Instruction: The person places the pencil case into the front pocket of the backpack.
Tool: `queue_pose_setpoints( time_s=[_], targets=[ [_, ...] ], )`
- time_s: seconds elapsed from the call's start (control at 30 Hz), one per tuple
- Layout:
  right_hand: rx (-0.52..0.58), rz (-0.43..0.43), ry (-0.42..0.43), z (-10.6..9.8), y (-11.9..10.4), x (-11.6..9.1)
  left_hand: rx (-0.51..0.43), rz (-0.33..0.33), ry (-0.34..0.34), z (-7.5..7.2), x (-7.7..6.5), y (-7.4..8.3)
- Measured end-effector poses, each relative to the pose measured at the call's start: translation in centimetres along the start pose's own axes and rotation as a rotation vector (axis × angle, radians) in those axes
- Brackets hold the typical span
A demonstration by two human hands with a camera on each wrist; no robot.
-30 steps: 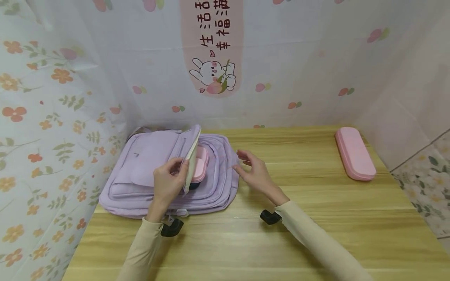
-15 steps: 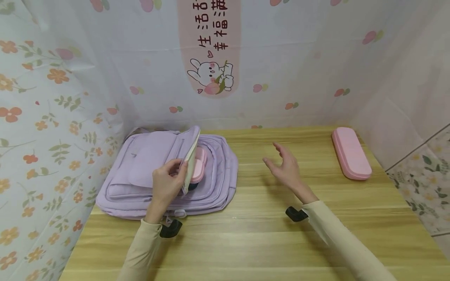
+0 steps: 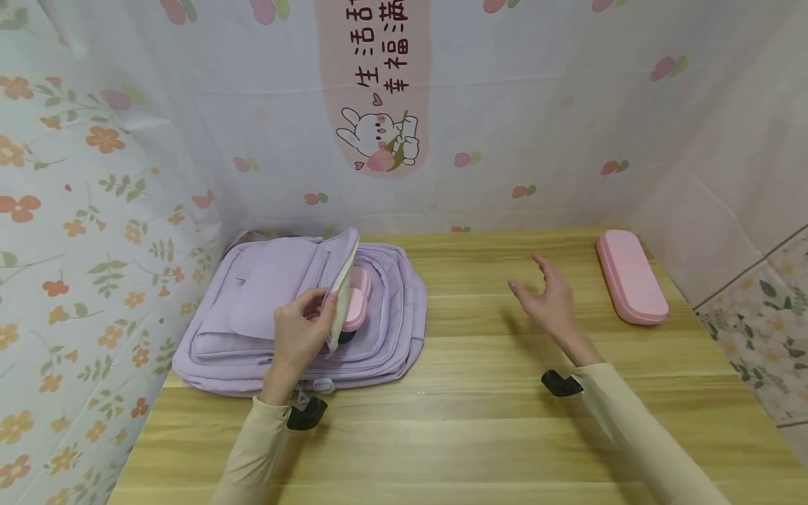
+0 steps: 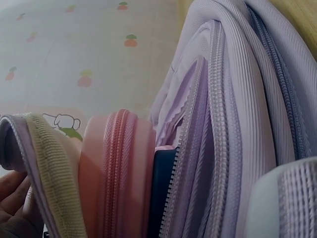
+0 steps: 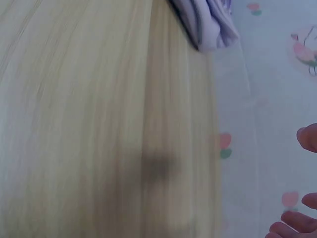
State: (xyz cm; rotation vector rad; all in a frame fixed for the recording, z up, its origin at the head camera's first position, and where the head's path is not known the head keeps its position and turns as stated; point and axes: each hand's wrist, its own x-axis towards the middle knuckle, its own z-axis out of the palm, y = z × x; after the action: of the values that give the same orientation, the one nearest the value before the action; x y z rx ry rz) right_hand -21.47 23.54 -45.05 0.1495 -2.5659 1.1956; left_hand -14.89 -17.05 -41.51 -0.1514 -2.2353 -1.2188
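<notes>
Left grip pinches flap of lilac fabric backpack; right grip, fingers apart. Pink oblong case: probably light, stiff; hold across sides.

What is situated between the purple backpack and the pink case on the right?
The right hand, above the wooden table, is between the backpack and that pink case, in the head view.

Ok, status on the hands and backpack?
Left hand pinches pocket flap of lilac backpack. Right hand empty, above table. No obstacle visible between it and oblong pink case.
</notes>
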Motion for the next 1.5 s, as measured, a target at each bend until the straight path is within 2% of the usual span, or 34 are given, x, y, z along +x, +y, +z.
queue_pose_setpoints(
  time_s=[0.27,0.5,0.8,1.03,1.2,1.5],
  targets=[
    [-0.018,0.079,0.001,-1.4,2.2,0.1,-0.019,-0.007,0.004,0.1,-0.1,-0.1],
    [-0.006,0.149,0.042,-3.1,3.7,0.0,-0.013,-0.020,-0.005,0.3,-0.2,-0.2],
    [-0.090,0.274,0.179,-6.0,5.5,-0.5,-0.006,-0.015,-0.007,0.3,-0.2,-0.3],
    [-0.113,0.362,0.259,-7.7,7.6,-1.2,-0.005,-0.006,0.003,0.3,-0.2,-0.3],
    [-0.124,0.434,0.274,-8.6,9.0,-1.7,-0.021,-0.004,0.009,0.3,-0.3,-0.2],
    [-0.135,0.462,0.297,-8.7,11.2,-2.8,-0.029,0.008,0.021,0.3,-0.3,-0.3]
  ],
)
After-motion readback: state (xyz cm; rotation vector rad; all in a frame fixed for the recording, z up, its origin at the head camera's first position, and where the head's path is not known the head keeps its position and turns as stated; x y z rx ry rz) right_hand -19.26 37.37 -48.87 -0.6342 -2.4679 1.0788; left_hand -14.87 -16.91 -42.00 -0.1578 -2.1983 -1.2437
